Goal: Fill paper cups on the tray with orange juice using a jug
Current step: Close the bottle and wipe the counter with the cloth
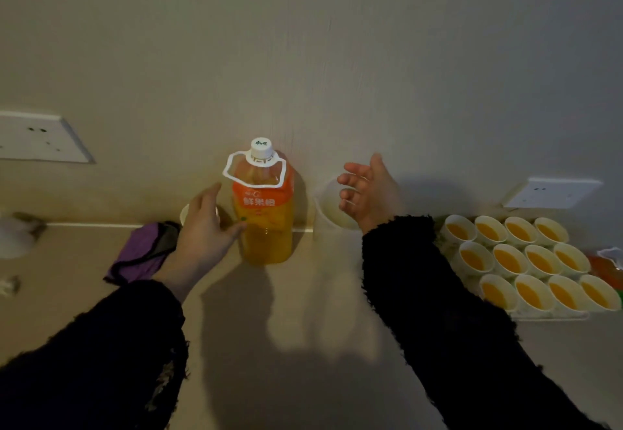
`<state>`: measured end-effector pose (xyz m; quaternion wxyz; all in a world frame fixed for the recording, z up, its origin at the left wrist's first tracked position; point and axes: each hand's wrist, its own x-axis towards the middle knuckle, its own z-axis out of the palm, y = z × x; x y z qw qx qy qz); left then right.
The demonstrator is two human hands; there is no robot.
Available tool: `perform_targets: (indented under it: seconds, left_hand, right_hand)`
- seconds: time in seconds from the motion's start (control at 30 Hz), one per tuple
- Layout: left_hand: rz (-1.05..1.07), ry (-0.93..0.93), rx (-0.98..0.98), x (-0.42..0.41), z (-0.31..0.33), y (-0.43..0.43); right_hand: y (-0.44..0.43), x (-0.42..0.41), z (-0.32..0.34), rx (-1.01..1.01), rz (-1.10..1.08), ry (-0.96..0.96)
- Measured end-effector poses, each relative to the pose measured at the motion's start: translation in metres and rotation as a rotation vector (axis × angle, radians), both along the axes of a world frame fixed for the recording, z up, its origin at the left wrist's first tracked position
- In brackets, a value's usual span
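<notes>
Both hands are apart and hold nothing.

- The left hand [202,227] has relaxed fingers, with the fingertips at the lower side of the tall clear plastic bottle of orange juice with white cap and white carry loop [264,214]. We cannot tell whether they touch it.
- The right hand [367,193] is spread loosely in front of the translucent plastic jug [328,214]. The jug stands just right of the bottle and looks near empty.
- The white tray [553,315] lies right of the right forearm. Its twelve white paper cups [536,259] all show juice.
- A lone white paper cup [184,214] sits behind the left hand.
- A purple cloth [141,251] lies to the left of the left wrist.

Risks, as we judge them:
- A sideways nudge from the left fingers could topple the tall bottle toward the jug.
- The frayed right sleeve is close to the nearest tray cups and could snag a rim and slop juice.
- The lone cup is hidden behind the left hand and is easily knocked.
- Topping up cups that are already filled would overflow onto the tray.
</notes>
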<state>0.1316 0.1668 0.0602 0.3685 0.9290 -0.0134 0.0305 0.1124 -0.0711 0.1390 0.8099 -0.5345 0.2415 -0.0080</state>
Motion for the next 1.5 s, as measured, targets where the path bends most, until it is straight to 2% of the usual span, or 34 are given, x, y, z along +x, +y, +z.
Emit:
perform_targets:
  seconds: [0.17, 0.3, 0.4, 0.53, 0.7, 0.93, 1.13, 1.4, 1.43, 1.5]
  left_hand:
    - [0.028, 0.098, 0.176, -0.028, -0.038, 0.031]
    - [0.016, 0.288, 0.286, -0.027, -0.066, 0.055]
    - [-0.009, 0.366, 0.326, -0.015, -0.083, 0.064]
    - [0.101, 0.367, 0.377, 0.005, -0.103, 0.083]
    - [0.138, 0.401, 0.530, 0.036, -0.140, 0.125]
    - [0.010, 0.535, 0.446, 0.072, -0.171, 0.141]
    - [0.014, 0.465, 0.271, 0.070, -0.173, 0.137]
    - [-0.002, 0.510, 0.418, 0.064, -0.169, 0.142]
    - [-0.003, 0.487, 0.343, 0.062, -0.165, 0.141]
    - [-0.143, 0.391, 0.096, 0.049, -0.148, 0.132]
  right_hand:
    - [0.049, -0.023, -0.009, -0.036, 0.218, -0.007]
    - [0.076, -0.033, -0.032, -0.078, 0.322, 0.137]
    - [0.084, -0.037, -0.055, -0.010, 0.335, 0.242]
    - [0.084, -0.043, -0.086, 0.030, 0.276, 0.360]
    - [0.071, -0.049, -0.108, 0.035, 0.220, 0.448]
    - [0.062, -0.055, -0.125, 0.030, 0.170, 0.510]
    - [0.065, -0.057, -0.130, -0.016, 0.204, 0.530]
    - [0.079, -0.056, -0.128, -0.021, 0.269, 0.526]
    - [0.080, -0.057, -0.128, -0.025, 0.275, 0.526]
    - [0.079, -0.059, -0.128, -0.026, 0.279, 0.525]
